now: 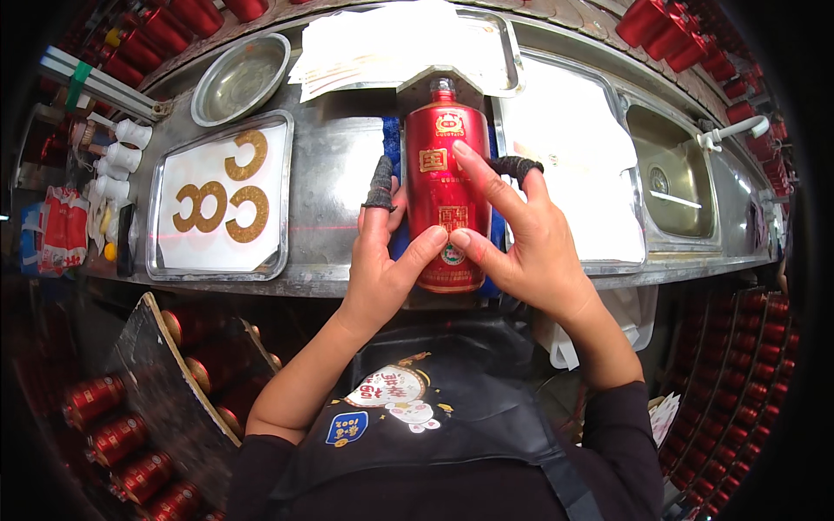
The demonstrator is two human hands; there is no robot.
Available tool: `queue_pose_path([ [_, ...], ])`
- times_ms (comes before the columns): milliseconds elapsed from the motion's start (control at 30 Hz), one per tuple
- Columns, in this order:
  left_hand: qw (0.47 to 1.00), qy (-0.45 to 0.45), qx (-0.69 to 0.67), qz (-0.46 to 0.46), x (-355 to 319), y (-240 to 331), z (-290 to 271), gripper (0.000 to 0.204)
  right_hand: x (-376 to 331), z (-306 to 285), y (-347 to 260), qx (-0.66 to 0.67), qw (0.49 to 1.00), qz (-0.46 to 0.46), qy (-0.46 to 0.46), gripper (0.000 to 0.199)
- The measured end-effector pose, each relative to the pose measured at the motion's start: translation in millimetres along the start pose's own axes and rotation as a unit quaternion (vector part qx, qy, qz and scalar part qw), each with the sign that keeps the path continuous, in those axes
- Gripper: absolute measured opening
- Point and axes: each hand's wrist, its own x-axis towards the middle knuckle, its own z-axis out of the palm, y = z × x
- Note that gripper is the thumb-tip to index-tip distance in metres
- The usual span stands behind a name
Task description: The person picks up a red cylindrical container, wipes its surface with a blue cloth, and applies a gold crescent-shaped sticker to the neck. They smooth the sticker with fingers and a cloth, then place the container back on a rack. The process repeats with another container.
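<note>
— At the middle of the steel tabletop (pixel 334 187), what is being handled?

— One glossy red bottle (pixel 446 195) is laid on its side, its neck pointing away from the person, on a blue cloth pad (pixel 393 143). It is cylindrical, with rounded shoulders, a short neck and gold labels down its face.

— How are the hands set?

— The left hand (pixel 382 260) is pressed against the bottle's left flank, its thumb laid across the lower label; it is not closed around the bottle. A dark knitted finger cot (pixel 380 184) is worn on its raised forefinger. The right hand (pixel 521 243) is spread open over the bottle's right side, fingertips flat on the label, and a second dark cot (pixel 514 165) is worn on one finger.

— What is seen around it?

— To the left, one shallow steel tray (pixel 156 226) is lined in white, and four gold C-shaped pieces (pixel 248 213) are laid flat in it. Behind that, one round steel bowl (pixel 239 78) is stood. White paper sheets (pixel 382 43) are stacked in a further tray behind the bottle, and a white cloth-like sheet (pixel 565 156) is spread to the right. One sink (pixel 673 178) is sunk into the right end.

— And beyond the tabletop?

— Many red bottles (pixel 117 434) of the same kind are stacked on their sides at both lower edges and along the far rim; they cannot be counted exactly. Several small white caps (pixel 122 148) are lined at the far left.
</note>
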Motion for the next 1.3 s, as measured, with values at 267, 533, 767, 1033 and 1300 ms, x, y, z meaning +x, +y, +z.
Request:
queue_pose_path([
  [267,0.999,-0.01,-0.031,-0.022,0.3,-0.8,-0.4,0.083,-5.1,12.2,15.0,-0.038,0.999,-0.002,0.006,0.074],
  [533,0.998,-0.046,0.03,-0.018,-18.9,6.5,-8.7,0.101,20.9,-10.9,78.3,0.51,0.774,0.297,0.227,0.036],
  [767,0.995,-0.062,0.076,-0.018,-23.2,5.6,-9.1,0.107,-13.5,-9.4,4.8,0.174,0.966,-0.064,0.182,0.038],
  [1033,0.993,-0.056,0.099,-0.013,-28.5,5.7,-4.4,0.108,112.5,-36.0,0.2,-0.081,0.938,-0.306,0.139,0.03],
  [1300,0.991,-0.072,0.106,-0.022,-25.6,11.2,-7.6,0.109,137.3,-28.6,-21.1,-0.094,0.919,-0.359,0.132,0.027],
])
